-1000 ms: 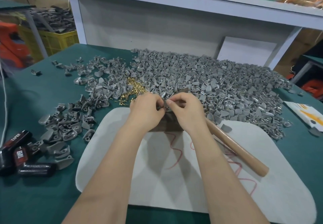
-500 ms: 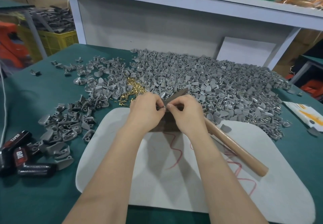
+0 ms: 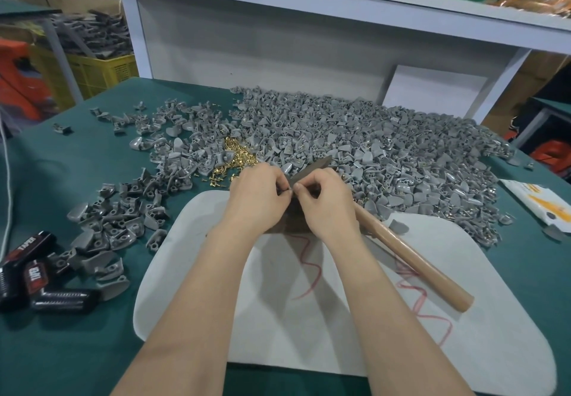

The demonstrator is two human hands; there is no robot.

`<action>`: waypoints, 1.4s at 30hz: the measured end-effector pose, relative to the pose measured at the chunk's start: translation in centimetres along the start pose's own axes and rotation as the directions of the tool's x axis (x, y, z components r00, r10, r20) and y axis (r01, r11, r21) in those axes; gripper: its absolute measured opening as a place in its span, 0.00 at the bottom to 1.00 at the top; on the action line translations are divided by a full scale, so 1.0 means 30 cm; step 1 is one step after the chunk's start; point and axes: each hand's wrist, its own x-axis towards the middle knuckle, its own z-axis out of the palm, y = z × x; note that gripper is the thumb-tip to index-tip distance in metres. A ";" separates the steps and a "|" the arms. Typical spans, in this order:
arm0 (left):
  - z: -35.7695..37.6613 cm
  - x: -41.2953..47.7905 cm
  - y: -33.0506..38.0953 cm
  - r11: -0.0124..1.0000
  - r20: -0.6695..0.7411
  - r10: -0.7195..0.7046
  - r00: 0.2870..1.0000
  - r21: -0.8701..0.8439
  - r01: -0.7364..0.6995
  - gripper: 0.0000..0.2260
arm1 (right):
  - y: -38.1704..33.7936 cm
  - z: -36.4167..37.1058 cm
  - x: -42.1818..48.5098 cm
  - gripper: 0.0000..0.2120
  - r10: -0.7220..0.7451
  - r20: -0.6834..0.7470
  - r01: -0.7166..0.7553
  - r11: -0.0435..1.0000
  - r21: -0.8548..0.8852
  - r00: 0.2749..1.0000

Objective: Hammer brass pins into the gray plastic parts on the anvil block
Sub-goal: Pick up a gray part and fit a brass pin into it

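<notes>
My left hand (image 3: 259, 199) and my right hand (image 3: 326, 202) meet fingertip to fingertip over the dark anvil block (image 3: 292, 225). Together they pinch a small gray plastic part (image 3: 288, 186). Any pin between the fingers is hidden. The hammer lies under my right hand, whose curled fingers hold its neck. Its dark head (image 3: 312, 166) pokes out beyond the knuckles, and its wooden handle (image 3: 414, 256) trails back right across the white pad (image 3: 309, 318). A small heap of brass pins (image 3: 238, 154) lies just beyond my left hand.
A big pile of gray parts (image 3: 386, 154) covers the back and right of the green table (image 3: 77, 334). A smaller group of gray parts (image 3: 120, 222) lies left. Black packets (image 3: 34, 275) sit at the left edge, a printed bag (image 3: 539, 202) at the right, and a white shelf unit (image 3: 278, 40) behind.
The hammer head has tipped up a little into view behind my fingers. Both hands stay together over the block.
</notes>
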 end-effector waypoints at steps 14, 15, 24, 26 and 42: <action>0.006 -0.001 0.004 1.000 -0.018 0.013 1.000 0.016 -0.013 0.08 | -0.040 -0.021 0.029 0.06 0.054 0.135 -0.023 0.975 -0.219 0.989; 0.006 -0.001 0.004 1.000 -0.019 0.014 1.000 0.016 -0.014 0.07 | -0.040 -0.022 0.031 0.06 0.061 0.141 -0.029 0.975 -0.222 0.988; 0.000 -0.005 0.004 1.000 -0.025 0.021 0.999 0.018 -0.020 0.09 | -0.026 -0.031 0.037 0.06 0.070 0.160 -0.039 0.982 -0.187 0.985; -0.001 -0.006 0.004 0.999 -0.024 0.028 0.999 0.025 -0.027 0.08 | -0.013 -0.050 0.042 0.07 0.040 0.197 -0.012 0.990 -0.141 0.980; 0.003 -0.002 -0.002 0.999 -0.022 0.043 0.999 0.008 -0.042 0.08 | 0.011 -0.042 0.027 0.06 -0.079 0.125 0.094 0.988 -0.125 0.989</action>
